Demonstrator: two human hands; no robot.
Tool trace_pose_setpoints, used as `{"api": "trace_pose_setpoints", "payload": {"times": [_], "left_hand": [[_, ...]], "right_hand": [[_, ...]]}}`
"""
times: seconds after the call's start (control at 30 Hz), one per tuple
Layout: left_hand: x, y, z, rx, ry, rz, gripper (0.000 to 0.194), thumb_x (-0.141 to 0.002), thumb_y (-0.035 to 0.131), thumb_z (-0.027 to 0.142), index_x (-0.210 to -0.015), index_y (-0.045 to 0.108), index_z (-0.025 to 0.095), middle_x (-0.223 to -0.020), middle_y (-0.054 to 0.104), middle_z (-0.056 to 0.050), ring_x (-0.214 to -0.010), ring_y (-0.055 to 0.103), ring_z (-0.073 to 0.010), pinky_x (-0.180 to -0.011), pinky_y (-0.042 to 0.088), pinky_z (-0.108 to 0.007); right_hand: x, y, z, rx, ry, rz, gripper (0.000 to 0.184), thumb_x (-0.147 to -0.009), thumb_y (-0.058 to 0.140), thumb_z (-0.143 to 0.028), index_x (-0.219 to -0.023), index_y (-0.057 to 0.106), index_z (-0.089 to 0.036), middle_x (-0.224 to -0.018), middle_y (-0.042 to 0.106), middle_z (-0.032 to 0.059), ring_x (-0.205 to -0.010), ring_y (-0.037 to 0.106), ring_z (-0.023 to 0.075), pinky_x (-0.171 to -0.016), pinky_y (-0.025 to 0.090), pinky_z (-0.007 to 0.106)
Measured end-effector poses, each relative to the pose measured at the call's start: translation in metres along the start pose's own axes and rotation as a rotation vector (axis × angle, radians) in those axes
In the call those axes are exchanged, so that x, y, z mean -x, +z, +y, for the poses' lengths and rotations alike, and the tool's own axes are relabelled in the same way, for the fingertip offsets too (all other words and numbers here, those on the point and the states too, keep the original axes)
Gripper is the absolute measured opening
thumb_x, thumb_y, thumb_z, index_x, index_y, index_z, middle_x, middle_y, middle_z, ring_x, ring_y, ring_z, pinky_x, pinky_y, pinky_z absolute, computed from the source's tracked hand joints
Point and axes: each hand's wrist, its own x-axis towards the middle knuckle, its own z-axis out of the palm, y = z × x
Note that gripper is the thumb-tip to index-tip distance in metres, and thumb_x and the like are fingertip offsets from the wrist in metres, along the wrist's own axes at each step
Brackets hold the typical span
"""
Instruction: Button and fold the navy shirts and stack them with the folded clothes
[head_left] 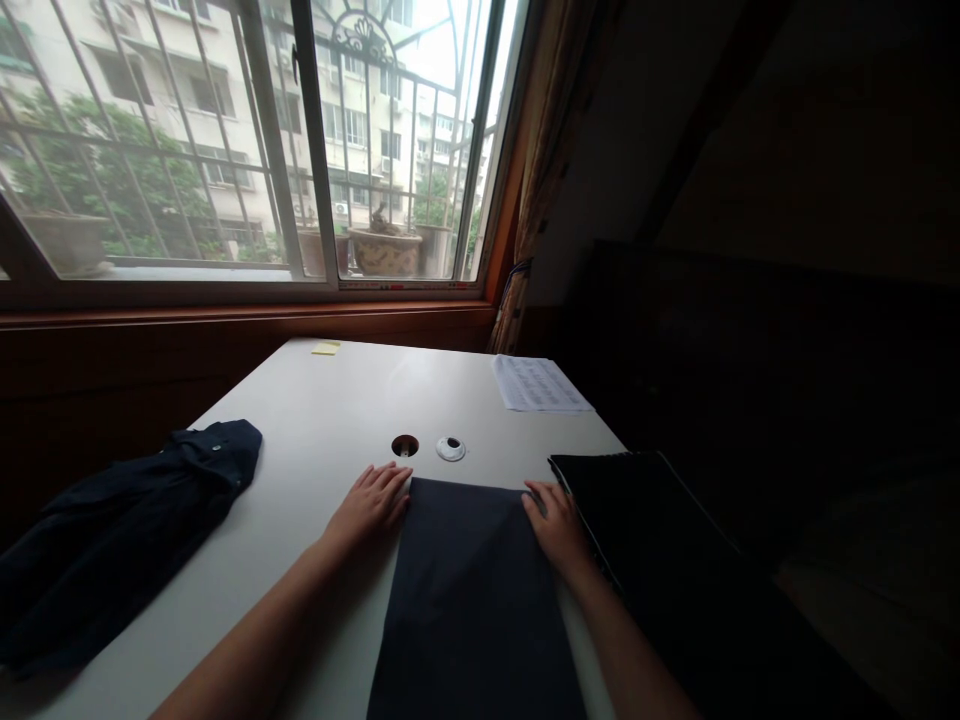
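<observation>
A dark navy piece of fabric (480,600) lies flat on the white table, narrow at its far edge and running out of view at the bottom. My left hand (373,503) rests at its far left corner, fingers stretched forward on the tabletop and against the cloth's edge. At the far right corner is my right hand (556,525), thumb and fingers apart, fingertips touching the fabric. Neither hand visibly grips it. Faint creases cross the cloth near the right hand.
The white table (300,450) has a round cable hole (405,446) with a white cap (451,449) beside it. A crumpled dark garment (150,530) lies left, a black flat item (675,560) right. Printed sheets (541,384) and a yellow sticky note (325,348) lie farther back.
</observation>
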Motion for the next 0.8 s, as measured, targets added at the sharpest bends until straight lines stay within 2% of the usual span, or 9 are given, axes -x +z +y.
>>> {"api": "trace_pose_setpoints", "payload": {"times": [0.17,0.47,0.63,0.8], "left_hand": [[-0.0006,0.0006,-0.0012,-0.003,0.003,-0.009,0.047,-0.105,0.037,0.043,-0.145,0.049,0.022,-0.145,0.056,-0.010,-0.139,0.046,-0.0292,-0.120,0.030,-0.052],[-0.0007,0.0022,-0.0019,0.008,-0.010,-0.008,0.049,-0.105,0.037,0.044,-0.146,0.048,0.021,-0.146,0.055,-0.010,-0.139,0.045,-0.0293,-0.120,0.028,-0.052],[-0.0003,0.0018,-0.0020,0.025,-0.020,-0.004,0.048,-0.105,0.038,0.044,-0.145,0.049,0.022,-0.146,0.055,-0.010,-0.139,0.045,-0.0283,-0.121,0.027,-0.050],[-0.0022,0.0040,0.0029,0.045,-0.067,0.012,0.047,-0.103,0.043,0.043,-0.144,0.049,0.021,-0.144,0.056,-0.011,-0.137,0.047,-0.0293,-0.119,0.028,-0.053]], "right_hand": [[-0.0023,0.0005,0.0013,0.019,0.006,-0.004,0.028,-0.092,0.052,-0.041,-0.101,0.070,-0.022,-0.108,0.063,0.0106,-0.104,0.059,0.0286,-0.100,0.046,0.046],[-0.0009,0.0002,0.0001,-0.026,0.048,0.010,0.023,-0.087,0.055,-0.045,-0.091,0.060,-0.023,-0.098,0.063,0.0090,-0.101,0.057,0.0287,-0.095,0.045,0.045],[-0.0002,-0.0016,-0.0027,-0.099,0.089,0.013,0.025,-0.085,0.056,-0.046,-0.093,0.059,-0.022,-0.095,0.064,0.0082,-0.099,0.059,0.0273,-0.093,0.047,0.043],[-0.0018,-0.0006,-0.0047,-0.193,0.135,0.032,0.035,-0.080,0.060,-0.045,-0.106,0.061,-0.021,-0.096,0.064,0.0071,-0.101,0.060,0.0282,-0.096,0.046,0.046]]}}
